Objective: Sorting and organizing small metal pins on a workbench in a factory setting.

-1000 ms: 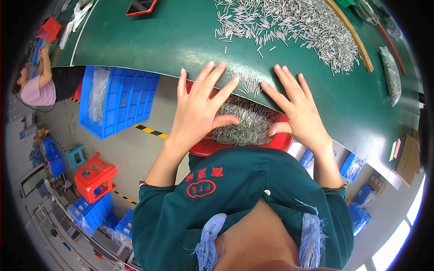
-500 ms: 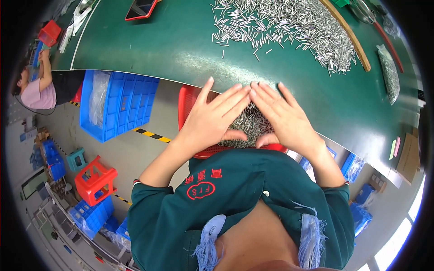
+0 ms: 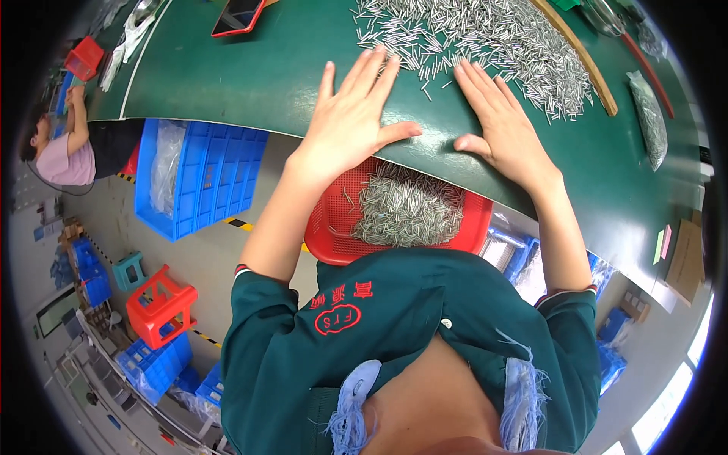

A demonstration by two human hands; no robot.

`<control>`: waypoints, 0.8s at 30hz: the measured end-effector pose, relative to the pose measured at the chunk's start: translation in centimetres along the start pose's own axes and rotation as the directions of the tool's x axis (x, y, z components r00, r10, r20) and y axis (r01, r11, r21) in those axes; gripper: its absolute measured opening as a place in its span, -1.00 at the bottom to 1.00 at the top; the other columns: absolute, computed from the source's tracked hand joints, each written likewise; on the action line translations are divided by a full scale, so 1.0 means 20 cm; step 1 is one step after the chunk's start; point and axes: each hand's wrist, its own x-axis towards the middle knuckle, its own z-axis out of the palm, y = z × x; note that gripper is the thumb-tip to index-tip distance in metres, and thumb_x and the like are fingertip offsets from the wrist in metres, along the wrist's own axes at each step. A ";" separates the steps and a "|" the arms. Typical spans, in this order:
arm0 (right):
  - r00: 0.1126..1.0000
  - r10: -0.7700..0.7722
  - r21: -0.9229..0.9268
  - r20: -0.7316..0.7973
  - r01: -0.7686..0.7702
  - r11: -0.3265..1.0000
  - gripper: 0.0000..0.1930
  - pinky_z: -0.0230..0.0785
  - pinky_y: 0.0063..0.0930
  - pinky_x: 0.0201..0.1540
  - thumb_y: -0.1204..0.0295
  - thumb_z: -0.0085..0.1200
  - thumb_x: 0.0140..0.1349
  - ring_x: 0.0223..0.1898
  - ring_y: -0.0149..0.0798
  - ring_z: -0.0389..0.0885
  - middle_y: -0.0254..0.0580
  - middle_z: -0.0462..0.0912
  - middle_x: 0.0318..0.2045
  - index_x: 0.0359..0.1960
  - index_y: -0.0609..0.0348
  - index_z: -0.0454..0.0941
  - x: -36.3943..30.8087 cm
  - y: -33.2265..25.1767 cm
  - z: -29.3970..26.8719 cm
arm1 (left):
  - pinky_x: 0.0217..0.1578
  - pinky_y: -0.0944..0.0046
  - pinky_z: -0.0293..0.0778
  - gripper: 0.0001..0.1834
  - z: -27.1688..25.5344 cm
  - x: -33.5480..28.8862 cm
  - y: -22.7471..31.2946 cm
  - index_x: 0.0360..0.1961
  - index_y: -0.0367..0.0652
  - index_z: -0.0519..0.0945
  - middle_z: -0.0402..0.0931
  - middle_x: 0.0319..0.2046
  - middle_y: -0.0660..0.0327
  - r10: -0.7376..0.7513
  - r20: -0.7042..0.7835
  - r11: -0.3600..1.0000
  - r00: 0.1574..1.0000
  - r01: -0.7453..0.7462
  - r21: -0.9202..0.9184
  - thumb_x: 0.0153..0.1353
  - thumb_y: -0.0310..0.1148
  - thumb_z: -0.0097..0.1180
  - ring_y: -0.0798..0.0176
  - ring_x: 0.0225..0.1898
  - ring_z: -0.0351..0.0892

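Observation:
Both of my hands reach forward over the green table top (image 3: 227, 83). My left hand (image 3: 353, 114) has its fingers apart and nothing in it; its fingertips come to the near left edge of a pile of small metal pins (image 3: 485, 38). My right hand (image 3: 504, 125) is also spread, with its fingertips beside the near side of that pile. Below the table's edge, close to my body, sits a red perforated basket (image 3: 330, 220). Many more loose metal pins (image 3: 409, 205) lie heaped in it.
A wooden strip (image 3: 580, 53) borders the pile on the right, near a clear bag of pins (image 3: 648, 121). A red-edged phone (image 3: 238, 17) lies at the far left. Blue crates (image 3: 216, 178) and a red stool (image 3: 161, 305) stand left; another person (image 3: 64, 155) sits beyond.
Both hands have moved forward from above the red basket to the pile on the table, and further apart from each other. More of the basket's pins now show.

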 end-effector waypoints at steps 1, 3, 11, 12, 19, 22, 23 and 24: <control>0.999 -0.043 0.022 0.003 0.043 0.999 0.07 -0.23 -0.10 0.54 -0.40 -0.14 0.14 0.54 -0.10 -0.03 -0.03 0.09 0.50 0.50 0.17 0.04 0.04 0.01 0.00 | 0.44 -0.27 -0.17 0.13 0.01 0.03 0.03 0.46 -0.21 0.18 0.08 0.48 0.00 0.035 -0.024 0.999 0.999 -0.035 0.023 0.10 0.49 -0.08 0.07 0.52 -0.01; 0.995 -0.099 0.039 0.002 0.099 0.994 0.07 -0.24 -0.10 0.54 -0.40 -0.15 0.14 0.54 -0.10 -0.03 -0.02 0.09 0.50 0.50 0.18 0.04 0.08 0.02 0.03 | 0.45 -0.24 -0.19 0.14 0.03 0.05 0.07 0.49 -0.18 0.12 0.04 0.50 0.04 0.086 -0.005 0.996 0.996 -0.086 -0.004 0.10 0.48 -0.08 0.07 0.53 -0.03; 0.983 -0.160 0.049 0.092 0.156 0.987 0.23 -0.22 -0.01 0.53 -0.50 -0.19 -0.08 0.53 -0.10 0.00 -0.04 0.11 0.49 0.49 0.23 0.04 -0.10 -0.17 0.02 | 0.44 -0.22 -0.14 0.32 -0.05 -0.18 0.20 0.49 -0.23 0.09 0.05 0.49 0.05 0.154 0.116 0.987 0.981 -0.148 -0.059 -0.09 0.62 -0.24 0.04 0.51 0.03; 0.985 -0.146 0.046 0.091 0.143 0.989 0.23 -0.20 -0.02 0.53 -0.49 -0.18 -0.09 0.53 -0.10 0.02 -0.05 0.12 0.49 0.49 0.22 0.05 -0.13 -0.20 0.02 | 0.44 -0.22 -0.13 0.32 -0.06 -0.21 0.22 0.49 -0.23 0.10 0.06 0.49 0.05 0.146 0.126 0.988 0.981 -0.138 -0.068 -0.10 0.63 -0.25 0.04 0.51 0.05; 0.995 -0.070 0.086 0.063 0.065 0.994 0.18 -0.17 0.00 0.52 -0.45 -0.13 -0.10 0.51 -0.10 0.08 -0.09 0.15 0.48 0.47 0.16 0.11 -0.17 -0.26 0.00 | 0.40 -0.23 0.00 0.16 -0.08 -0.24 0.23 0.42 -0.25 0.25 0.20 0.43 0.10 0.137 0.035 0.981 0.990 -0.131 -0.145 -0.05 0.43 0.04 0.12 0.45 0.18; 0.997 -0.007 0.110 0.083 -0.002 0.994 0.18 -0.17 0.01 0.52 -0.46 -0.13 -0.13 0.50 -0.09 0.09 -0.09 0.17 0.47 0.46 0.12 0.15 -0.24 -0.24 -0.03 | 0.40 -0.26 0.00 0.13 -0.10 -0.30 0.20 0.41 -0.22 0.28 0.21 0.43 0.13 0.099 0.036 0.986 0.994 -0.094 -0.140 -0.04 0.40 0.06 0.12 0.45 0.19; 0.994 0.034 0.084 0.100 -0.043 0.996 0.17 -0.17 0.02 0.52 -0.46 -0.12 -0.15 0.50 -0.08 0.10 -0.08 0.18 0.46 0.45 0.10 0.18 -0.27 -0.24 -0.04 | 0.40 -0.26 0.00 0.13 -0.10 -0.33 0.19 0.41 -0.22 0.28 0.21 0.43 0.13 0.098 0.037 0.986 0.995 -0.092 -0.140 -0.04 0.40 0.06 0.12 0.45 0.19; 0.994 0.034 0.085 0.102 -0.042 0.995 0.17 -0.17 0.02 0.52 -0.46 -0.12 -0.15 0.50 -0.08 0.10 -0.08 0.18 0.46 0.45 0.10 0.18 -0.29 -0.23 -0.04 | 0.39 -0.28 0.00 0.10 -0.10 -0.36 0.17 0.39 -0.21 0.32 0.24 0.42 0.15 0.066 0.028 0.989 0.997 -0.062 -0.135 -0.04 0.39 0.08 0.12 0.44 0.21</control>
